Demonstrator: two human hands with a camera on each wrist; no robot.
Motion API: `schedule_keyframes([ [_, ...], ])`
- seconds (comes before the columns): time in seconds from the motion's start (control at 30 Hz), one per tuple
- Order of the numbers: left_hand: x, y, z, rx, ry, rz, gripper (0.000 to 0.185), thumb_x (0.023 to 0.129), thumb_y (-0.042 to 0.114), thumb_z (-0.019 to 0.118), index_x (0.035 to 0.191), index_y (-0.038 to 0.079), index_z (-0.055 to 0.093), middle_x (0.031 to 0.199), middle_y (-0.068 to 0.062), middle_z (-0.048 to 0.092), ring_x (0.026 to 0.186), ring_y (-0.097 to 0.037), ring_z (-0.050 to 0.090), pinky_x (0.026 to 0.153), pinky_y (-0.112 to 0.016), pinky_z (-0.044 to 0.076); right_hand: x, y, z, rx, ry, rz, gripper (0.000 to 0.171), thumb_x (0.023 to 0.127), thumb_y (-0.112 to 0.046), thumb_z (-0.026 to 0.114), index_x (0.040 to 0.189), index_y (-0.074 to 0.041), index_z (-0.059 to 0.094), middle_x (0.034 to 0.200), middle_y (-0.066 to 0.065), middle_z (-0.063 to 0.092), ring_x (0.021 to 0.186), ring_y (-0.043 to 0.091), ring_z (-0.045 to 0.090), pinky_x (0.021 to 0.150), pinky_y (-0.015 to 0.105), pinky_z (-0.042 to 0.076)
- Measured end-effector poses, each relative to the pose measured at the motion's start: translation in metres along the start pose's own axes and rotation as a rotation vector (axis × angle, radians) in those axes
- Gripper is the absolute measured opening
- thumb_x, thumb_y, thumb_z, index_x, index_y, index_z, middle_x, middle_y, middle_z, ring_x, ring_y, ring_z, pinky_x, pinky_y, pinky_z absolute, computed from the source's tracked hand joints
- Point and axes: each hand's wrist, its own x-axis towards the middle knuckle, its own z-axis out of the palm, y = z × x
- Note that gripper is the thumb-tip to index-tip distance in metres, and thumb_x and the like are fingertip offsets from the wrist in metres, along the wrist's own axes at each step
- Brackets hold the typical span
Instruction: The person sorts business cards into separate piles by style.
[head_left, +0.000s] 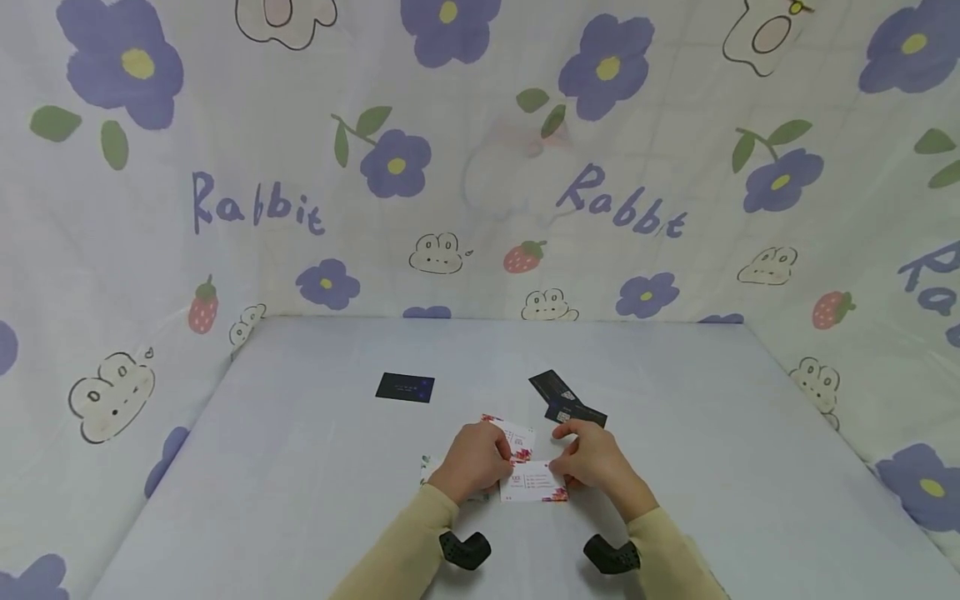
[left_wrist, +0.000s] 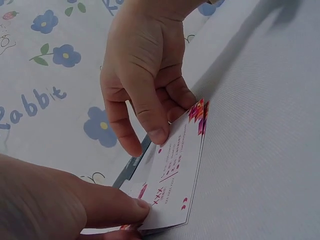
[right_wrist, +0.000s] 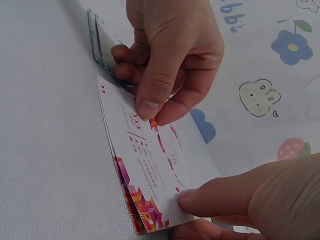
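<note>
Both hands hold a white business card (head_left: 534, 483) with red print and a red-orange corner pattern. My left hand (head_left: 474, 457) pinches its left end between thumb and fingers. At the opposite end, the right hand (head_left: 596, 462) pinches the upper corner. In the right wrist view a second card edge shows just under the white card (right_wrist: 145, 165). Behind it lies a similar red-patterned card (head_left: 517, 439), partly covered by the left hand. Pale cards with green floral edges (head_left: 427, 468) lie under and beside the left hand, mostly hidden.
A black card (head_left: 405, 387) lies farther back to the left. Beyond the right hand, two overlapping dark cards (head_left: 555, 388) lie at angles. A white cloth covers the table (head_left: 300, 467), and a patterned curtain (head_left: 480, 192) stands around its back and sides.
</note>
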Motion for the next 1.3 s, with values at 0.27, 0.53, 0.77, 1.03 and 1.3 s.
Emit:
schedule_keyframes([
  [0.27, -0.003, 0.000, 0.003, 0.011, 0.013, -0.022, 0.017, 0.080, 0.011, 0.082, 0.077, 0.010, 0.066, 0.074, 0.000, 0.060, 0.073, -0.018, 0.052, 0.065, -0.030, 0.043, -0.002, 0.003, 0.001, -0.016, 0.012, 0.013, 0.046, 0.082, -0.008, 0.081, 0.124, -0.003, 0.063, 0.075, 0.006, 0.063, 0.057, 0.016, 0.058, 0.055, 0.026, 0.050],
  [0.53, -0.004, 0.000, -0.004, -0.014, 0.039, -0.002, 0.015, 0.082, 0.012, 0.080, 0.078, 0.011, 0.066, 0.083, -0.001, 0.064, 0.076, -0.016, 0.051, 0.067, -0.030, 0.042, 0.000, 0.007, -0.004, 0.007, -0.006, 0.000, 0.045, 0.083, -0.011, 0.080, 0.125, -0.003, 0.063, 0.076, 0.006, 0.064, 0.058, 0.015, 0.059, 0.055, 0.027, 0.052],
  [0.77, 0.005, -0.008, -0.039, -0.193, 0.088, -0.066, 0.015, 0.088, 0.020, 0.078, 0.088, 0.009, 0.067, 0.081, -0.005, 0.062, 0.053, -0.011, 0.054, 0.048, -0.022, 0.045, 0.008, 0.010, -0.024, 0.151, 0.019, -0.017, 0.043, 0.089, -0.012, 0.077, 0.127, 0.000, 0.061, 0.079, 0.008, 0.067, 0.060, 0.016, 0.063, 0.059, 0.030, 0.057],
  [1.03, 0.012, -0.038, -0.070, -0.367, 0.200, -0.195, 0.022, 0.090, 0.021, 0.077, 0.106, 0.006, 0.069, 0.077, -0.007, 0.063, 0.052, -0.013, 0.061, 0.052, -0.024, 0.054, 0.014, 0.014, -0.031, 0.380, 0.055, 0.030, 0.044, 0.093, -0.010, 0.071, 0.132, 0.002, 0.055, 0.089, 0.010, 0.067, 0.064, 0.013, 0.067, 0.060, 0.028, 0.059],
  [1.3, 0.011, -0.046, -0.083, -0.443, 0.220, -0.220, 0.026, 0.090, 0.020, 0.076, 0.108, 0.002, 0.068, 0.079, -0.008, 0.064, 0.052, -0.012, 0.062, 0.053, -0.026, 0.057, 0.014, 0.016, -0.034, 0.431, 0.050, 0.066, 0.046, 0.095, -0.013, 0.070, 0.136, 0.000, 0.053, 0.091, 0.008, 0.067, 0.066, 0.014, 0.066, 0.062, 0.027, 0.060],
])
